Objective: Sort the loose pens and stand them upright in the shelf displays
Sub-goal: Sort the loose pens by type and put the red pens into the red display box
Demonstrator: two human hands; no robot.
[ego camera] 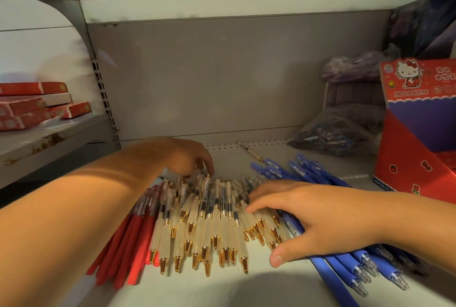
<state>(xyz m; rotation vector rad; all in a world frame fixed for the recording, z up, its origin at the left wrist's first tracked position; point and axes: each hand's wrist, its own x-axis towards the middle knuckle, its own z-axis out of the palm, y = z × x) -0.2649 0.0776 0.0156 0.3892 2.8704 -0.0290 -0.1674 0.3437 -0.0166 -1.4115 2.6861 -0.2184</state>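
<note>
Grey metal shelving with a perforated back panel is seen, and loose pens are spread across its pale shelf board (283, 282).

The right hand (328, 217) is laid flat and released, fingers straight and slightly spread. Its fingertips are rested on the right edge of the white pens (212, 220), its palm is laid over the near blue pens (345, 269), and its thumb is set on the board just beside the gold tips. The left hand (190, 158) is placed at the far ends of the same white pens, fingers bent down among their clicker ends; whether a pen is pinched there cannot be told, since the fingertips are hidden.

The white pens are lain between the two hands in one overlapping row, gold tips pointed toward the camera. Roughly two dozen are counted, though the overlap prevents an exact figure. To their left, partly under the left forearm, about seven red pens (130, 245) are fanned. Of the near blue pens, four clear tips are seen at the right edge. Beyond the right hand, about eight far blue pens (308, 173) are heaped, with one thin loose pen (249, 152) apart behind them.

One red display box (419, 134) is stood at the right. One clear bag (330, 134) of pens is lain beside it. About five flat red boxes (37, 106) are stacked on the neighbouring shelf at the left.
</note>
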